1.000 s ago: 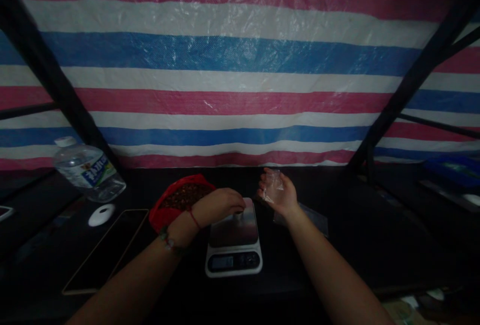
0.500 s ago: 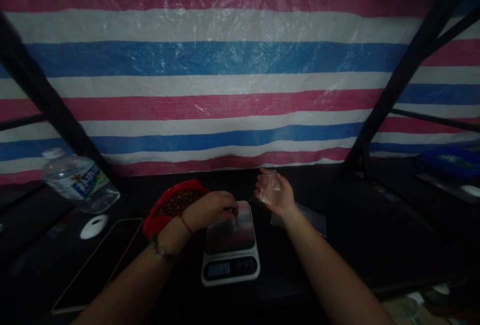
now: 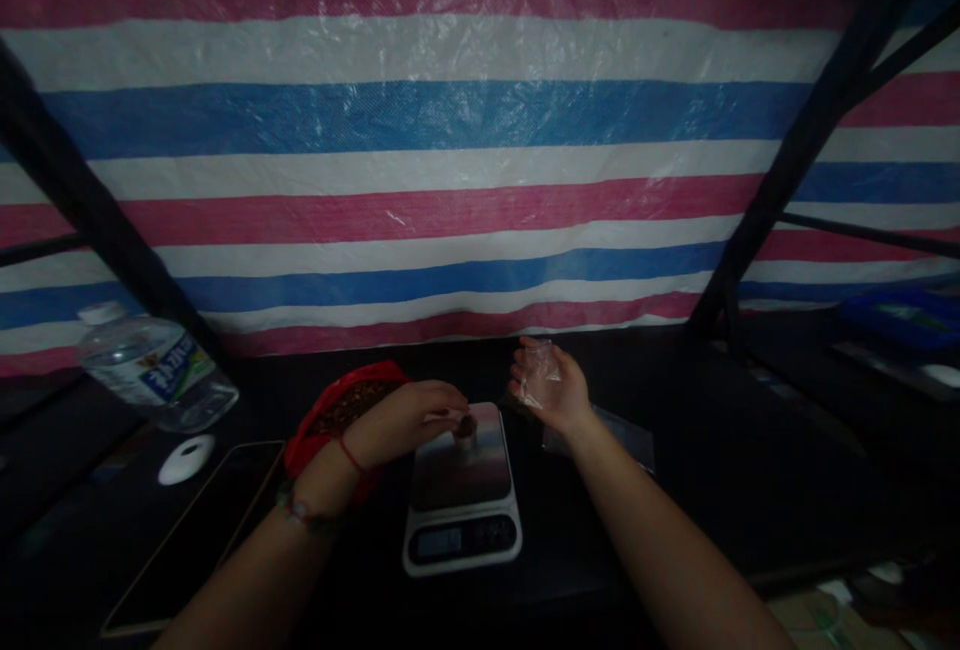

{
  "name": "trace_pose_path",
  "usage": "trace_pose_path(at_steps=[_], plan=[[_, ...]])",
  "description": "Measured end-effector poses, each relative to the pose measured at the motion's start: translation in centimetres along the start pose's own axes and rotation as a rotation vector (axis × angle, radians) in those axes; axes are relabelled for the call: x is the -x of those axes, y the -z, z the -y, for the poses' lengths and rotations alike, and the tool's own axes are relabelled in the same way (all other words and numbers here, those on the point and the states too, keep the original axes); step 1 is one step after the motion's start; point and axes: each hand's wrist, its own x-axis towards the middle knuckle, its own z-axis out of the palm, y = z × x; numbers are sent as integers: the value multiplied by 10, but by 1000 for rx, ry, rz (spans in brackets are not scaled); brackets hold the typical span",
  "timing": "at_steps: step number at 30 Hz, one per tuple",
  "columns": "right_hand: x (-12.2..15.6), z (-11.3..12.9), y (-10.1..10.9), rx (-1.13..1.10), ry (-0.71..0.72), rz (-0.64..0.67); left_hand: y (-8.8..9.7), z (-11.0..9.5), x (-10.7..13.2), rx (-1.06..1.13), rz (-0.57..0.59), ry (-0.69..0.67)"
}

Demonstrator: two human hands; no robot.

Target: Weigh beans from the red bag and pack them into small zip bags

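My left hand (image 3: 411,417) reaches over the metal plate of a white kitchen scale (image 3: 457,475), its fingers apart. Right by its fingertips, a small clump of brown pieces (image 3: 466,425) rests on the plate. Behind my left wrist, a red bag (image 3: 304,445) stands open, full of similar reddish-brown pieces (image 3: 352,404); what kind they are is too dark to tell. To the right of the scale, my right hand (image 3: 566,390), palm up, holds a small clear plastic bag (image 3: 538,375). More clear plastic bags (image 3: 630,438) lie flat beneath my right wrist.
A large water bottle (image 3: 157,370) leans at the left, near a white oval object (image 3: 187,459) and a phone (image 3: 191,535). Dark slanting posts (image 3: 780,170) flank the black table. Striped plastic sheeting (image 3: 450,120) hangs behind. A blue tray (image 3: 904,318) is at far right.
My left hand has drawn back slightly to the left and loosened its fingers. The brown pieces it held now sit on the scale plate. My right hand keeps its place with the bag.
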Motion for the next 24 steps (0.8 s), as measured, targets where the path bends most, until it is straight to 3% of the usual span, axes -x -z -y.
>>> trace_pose_path(at_steps=[2,5,8,11,14,17,24], plan=[[0,0,0,-3,6,2,13,13,11,-93,-104,92],[0,-1,0,-11,12,-4,31,45,36,-238,-195,356],[0,-2,0,-9,-3,-22,36,76,58,-310,-38,606],[0,-3,0,1,-1,-29,25,91,65,-279,-31,560],[0,-4,1,11,3,-33,10,91,59,-268,-84,501],[0,-5,3,14,2,-39,-1,88,53,-241,-61,504],[0,-6,4,19,-11,-51,1,90,55,-225,-53,497]])
